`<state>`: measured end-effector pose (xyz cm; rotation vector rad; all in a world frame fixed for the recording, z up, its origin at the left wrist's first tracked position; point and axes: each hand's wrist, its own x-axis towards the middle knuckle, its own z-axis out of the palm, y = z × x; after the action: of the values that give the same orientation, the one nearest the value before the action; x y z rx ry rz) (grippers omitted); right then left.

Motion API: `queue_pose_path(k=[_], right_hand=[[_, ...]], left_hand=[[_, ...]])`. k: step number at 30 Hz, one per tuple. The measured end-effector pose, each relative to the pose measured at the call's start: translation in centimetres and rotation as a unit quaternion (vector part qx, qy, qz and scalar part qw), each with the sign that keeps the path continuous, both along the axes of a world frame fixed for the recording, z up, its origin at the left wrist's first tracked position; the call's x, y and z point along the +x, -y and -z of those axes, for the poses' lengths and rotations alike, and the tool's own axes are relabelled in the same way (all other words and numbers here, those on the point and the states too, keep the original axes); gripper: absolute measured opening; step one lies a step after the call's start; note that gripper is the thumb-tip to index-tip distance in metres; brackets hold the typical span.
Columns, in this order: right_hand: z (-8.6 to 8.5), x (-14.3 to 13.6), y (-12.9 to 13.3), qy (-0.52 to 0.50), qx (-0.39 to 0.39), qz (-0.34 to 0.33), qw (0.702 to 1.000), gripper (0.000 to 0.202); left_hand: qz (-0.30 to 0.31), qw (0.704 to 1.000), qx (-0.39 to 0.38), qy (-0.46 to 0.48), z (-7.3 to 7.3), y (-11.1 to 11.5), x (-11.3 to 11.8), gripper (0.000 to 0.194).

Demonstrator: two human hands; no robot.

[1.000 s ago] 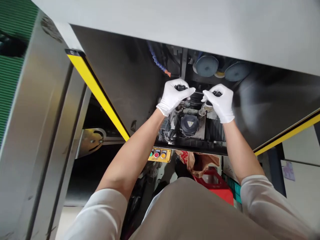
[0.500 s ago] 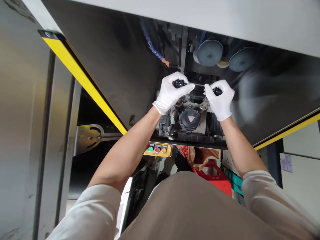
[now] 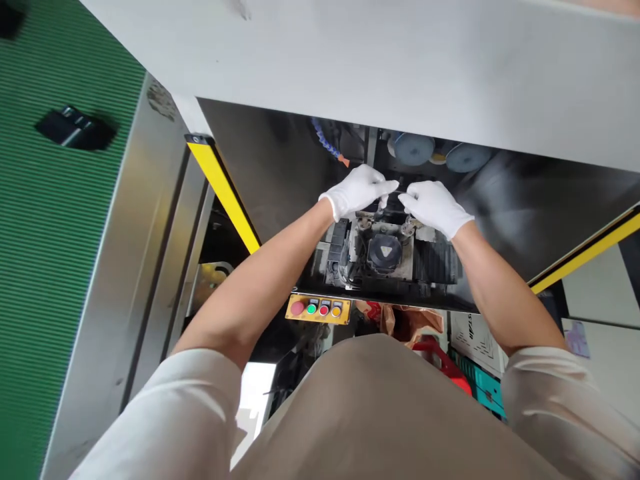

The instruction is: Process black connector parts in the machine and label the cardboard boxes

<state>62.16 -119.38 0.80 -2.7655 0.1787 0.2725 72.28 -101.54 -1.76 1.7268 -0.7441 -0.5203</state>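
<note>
Both my hands wear white gloves and are raised inside the machine's opening, close together with a small gap between the fingertips. My left hand point(image 3: 361, 189) has its fingers curled into a pinch, its foremost fingertip pointing toward the other hand. My right hand point(image 3: 433, 205) is closed in a similar pinch. Whatever the fingers grip is too thin or hidden to name. Below them sits a machine unit with a round black cap point(image 3: 385, 253) bearing a triangular label; metal fittings point(image 3: 407, 228) stand at its top.
Grey disc wheels point(image 3: 414, 149) and a blue segmented hose point(image 3: 326, 140) with an orange nozzle lie beyond my hands. Yellow-edged frames point(image 3: 225, 193) flank the opening. A button panel point(image 3: 320, 310) is mounted at the front edge, near a brown paper bag point(image 3: 420, 323) and a teal crate point(image 3: 483, 387).
The view has shifted, bringing a green floor in at the left. My hands have turned knuckles-up, so the dark gaps inside the curled fingers no longer show. Both remain close together.
</note>
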Motion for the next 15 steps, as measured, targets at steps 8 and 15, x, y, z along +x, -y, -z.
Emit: queue_pose_path(k=[8,15], right_hand=[[0.1,-0.4,-0.1,0.014,0.027,0.028,0.999,0.035],[0.1,-0.4,-0.3,0.037,0.081,0.036,0.995,0.036]], left_hand=[[-0.079,0.993,-0.086,-0.024,1.9,-1.8,-3.7,0.027],[-0.184,0.977,-0.077,0.076,3.4,0.2,-4.0,0.016]])
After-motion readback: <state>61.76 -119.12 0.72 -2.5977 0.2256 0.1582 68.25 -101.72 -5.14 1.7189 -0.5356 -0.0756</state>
